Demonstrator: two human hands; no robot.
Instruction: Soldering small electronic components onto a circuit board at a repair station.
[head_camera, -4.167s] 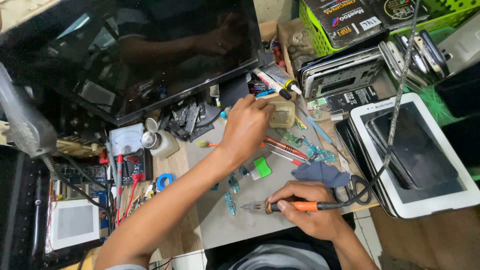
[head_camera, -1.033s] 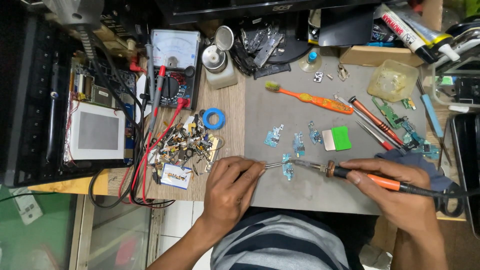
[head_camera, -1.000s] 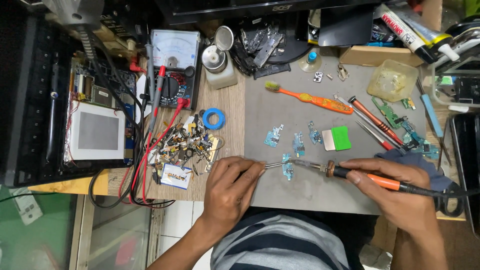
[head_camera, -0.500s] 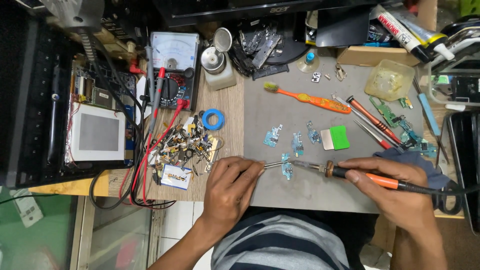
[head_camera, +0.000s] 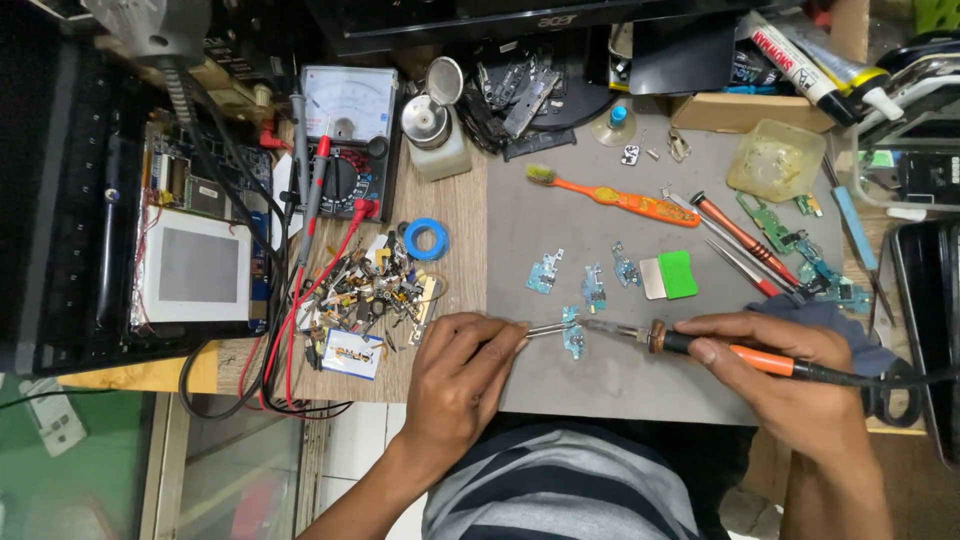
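My left hand (head_camera: 455, 375) pinches metal tweezers (head_camera: 545, 329) whose tips press on a small blue circuit board (head_camera: 573, 336) lying on the grey mat (head_camera: 600, 390). My right hand (head_camera: 790, 375) grips an orange-handled soldering iron (head_camera: 700, 345), and its tip rests on the same board. Three more small blue boards (head_camera: 590, 280) lie just beyond it on the mat.
An orange toothbrush (head_camera: 615, 197), a green-and-white pad (head_camera: 670, 276), red screwdrivers (head_camera: 740, 240) and green board pieces (head_camera: 800, 250) lie on the mat. A multimeter (head_camera: 345, 140) with red leads, a blue tape ring (head_camera: 427, 239), a pile of small parts (head_camera: 375, 290) and a metal-topped bottle (head_camera: 435, 125) stand left.
Since four seconds ago my left hand came back from the far clutter and took up tweezers at the board. Over the last second both hands stay nearly still at the board.
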